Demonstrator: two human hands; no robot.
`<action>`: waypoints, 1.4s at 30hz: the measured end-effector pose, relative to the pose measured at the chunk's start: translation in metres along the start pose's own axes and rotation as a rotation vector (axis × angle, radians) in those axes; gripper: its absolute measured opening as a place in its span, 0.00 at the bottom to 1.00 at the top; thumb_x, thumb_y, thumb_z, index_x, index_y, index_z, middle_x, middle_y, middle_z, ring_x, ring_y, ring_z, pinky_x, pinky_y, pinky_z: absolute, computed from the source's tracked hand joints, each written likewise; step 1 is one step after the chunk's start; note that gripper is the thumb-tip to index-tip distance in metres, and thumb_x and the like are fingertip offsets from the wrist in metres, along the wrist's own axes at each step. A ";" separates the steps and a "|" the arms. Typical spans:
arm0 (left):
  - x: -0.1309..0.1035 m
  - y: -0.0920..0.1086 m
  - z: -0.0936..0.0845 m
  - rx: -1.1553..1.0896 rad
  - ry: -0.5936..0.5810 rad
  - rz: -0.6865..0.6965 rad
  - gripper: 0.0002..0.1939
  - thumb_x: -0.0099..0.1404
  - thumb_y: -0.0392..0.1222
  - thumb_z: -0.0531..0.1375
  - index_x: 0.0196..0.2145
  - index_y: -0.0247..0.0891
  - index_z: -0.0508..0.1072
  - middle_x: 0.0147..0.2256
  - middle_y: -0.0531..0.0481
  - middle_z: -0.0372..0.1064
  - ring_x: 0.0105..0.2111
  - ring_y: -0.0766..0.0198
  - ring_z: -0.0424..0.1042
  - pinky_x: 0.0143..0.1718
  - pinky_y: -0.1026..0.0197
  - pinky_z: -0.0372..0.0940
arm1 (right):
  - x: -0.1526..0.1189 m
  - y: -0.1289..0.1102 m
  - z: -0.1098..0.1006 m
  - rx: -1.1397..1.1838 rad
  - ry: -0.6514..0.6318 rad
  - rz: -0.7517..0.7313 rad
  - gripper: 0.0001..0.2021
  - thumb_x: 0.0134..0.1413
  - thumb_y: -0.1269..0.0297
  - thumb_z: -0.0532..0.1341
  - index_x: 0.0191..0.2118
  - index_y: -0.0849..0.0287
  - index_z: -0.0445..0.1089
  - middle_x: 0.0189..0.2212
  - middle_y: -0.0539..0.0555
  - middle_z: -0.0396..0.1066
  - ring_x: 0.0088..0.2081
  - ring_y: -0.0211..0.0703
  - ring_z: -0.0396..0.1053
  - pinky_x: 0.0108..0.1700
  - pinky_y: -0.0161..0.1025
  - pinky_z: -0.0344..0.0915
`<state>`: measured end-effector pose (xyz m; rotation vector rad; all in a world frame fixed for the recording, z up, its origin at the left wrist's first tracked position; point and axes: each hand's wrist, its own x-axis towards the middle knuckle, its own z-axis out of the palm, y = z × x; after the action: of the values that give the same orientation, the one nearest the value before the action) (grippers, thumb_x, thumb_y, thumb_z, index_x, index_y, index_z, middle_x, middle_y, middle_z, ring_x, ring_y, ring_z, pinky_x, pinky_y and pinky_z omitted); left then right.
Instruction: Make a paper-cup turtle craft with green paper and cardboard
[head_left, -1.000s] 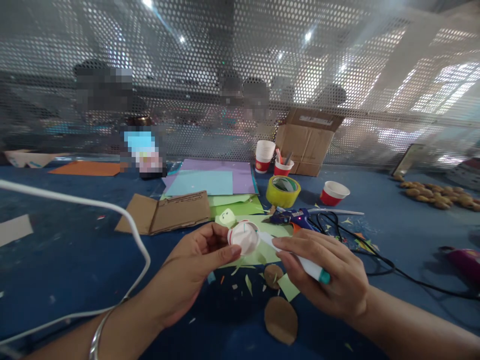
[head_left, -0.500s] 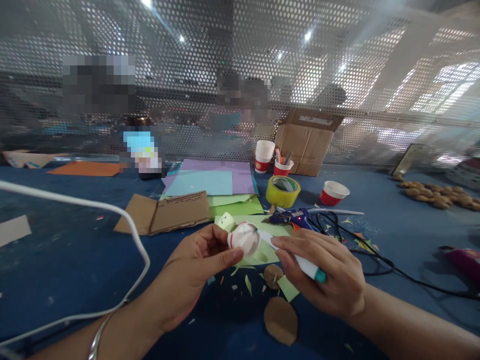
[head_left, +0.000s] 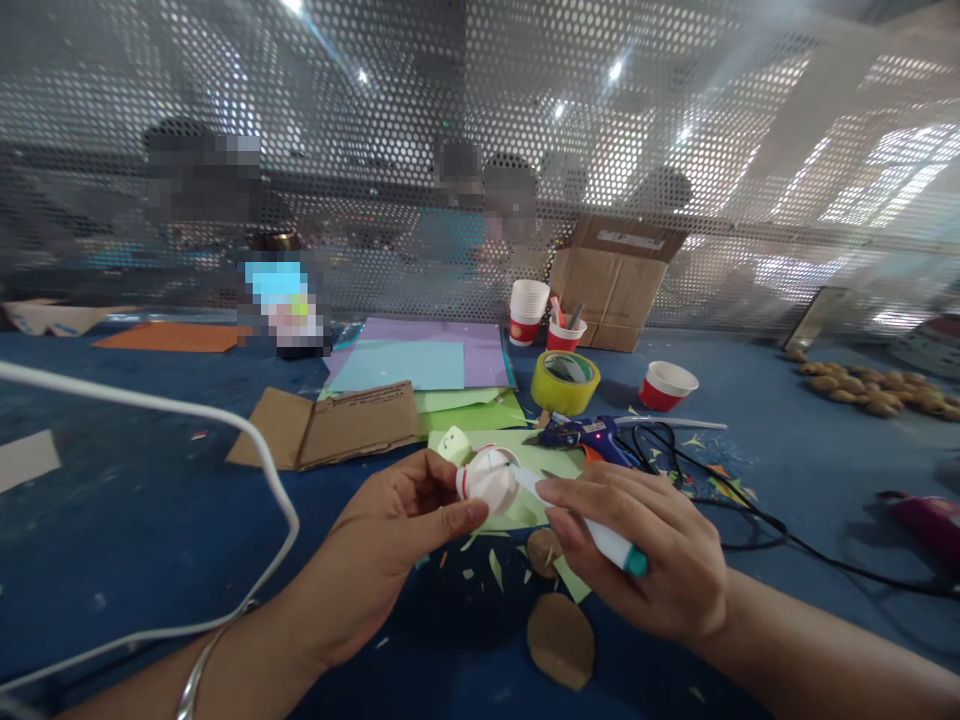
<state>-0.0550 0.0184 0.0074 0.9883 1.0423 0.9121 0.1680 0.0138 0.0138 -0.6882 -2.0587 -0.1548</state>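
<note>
Hands both closed: left hand (head_left: 420, 515) pinches a small white cup (head_left: 496, 485) between thumb and fingers, right hand (head_left: 649, 545) grips a marker (head_left: 611, 543), tip at the cup's face — contact unclear. Probably best: brace cup, short light strokes, since thin walls may flex. Cup's over green paper (head_left: 527, 514) — glue gun (head_left: 577, 433) just beyond.

Extends from the lower left with the left forearm (head_left: 270, 630), pinching near centre with the left hand (head_left: 390, 525), stretching its thumb (head_left: 454, 519) rightward; grips right of centre with the right hand (head_left: 656, 550), slanting the right forearm (head_left: 817, 635) toward the lower right.
</note>
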 end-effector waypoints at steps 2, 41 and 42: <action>0.000 -0.001 0.000 -0.001 -0.006 0.000 0.16 0.57 0.46 0.72 0.35 0.39 0.70 0.34 0.52 0.73 0.38 0.61 0.70 0.34 0.62 0.59 | 0.000 -0.001 0.000 0.008 -0.004 0.004 0.07 0.61 0.73 0.61 0.44 0.62 0.73 0.29 0.52 0.78 0.28 0.40 0.76 0.30 0.38 0.72; 0.002 0.002 0.003 -0.090 -0.036 -0.065 0.13 0.58 0.44 0.71 0.37 0.39 0.73 0.38 0.50 0.74 0.43 0.61 0.72 0.46 0.62 0.64 | 0.002 -0.003 0.001 0.052 0.009 -0.016 0.07 0.60 0.74 0.62 0.44 0.61 0.73 0.30 0.53 0.80 0.28 0.40 0.77 0.31 0.38 0.74; 0.001 0.003 0.003 -0.087 -0.036 -0.074 0.14 0.58 0.44 0.71 0.37 0.38 0.73 0.39 0.50 0.74 0.43 0.61 0.72 0.45 0.62 0.64 | 0.002 -0.003 0.001 0.056 0.009 -0.020 0.08 0.60 0.74 0.61 0.44 0.62 0.73 0.30 0.54 0.80 0.28 0.40 0.77 0.31 0.38 0.74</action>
<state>-0.0522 0.0198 0.0103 0.8854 0.9948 0.8689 0.1651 0.0126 0.0152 -0.6321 -2.0544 -0.1114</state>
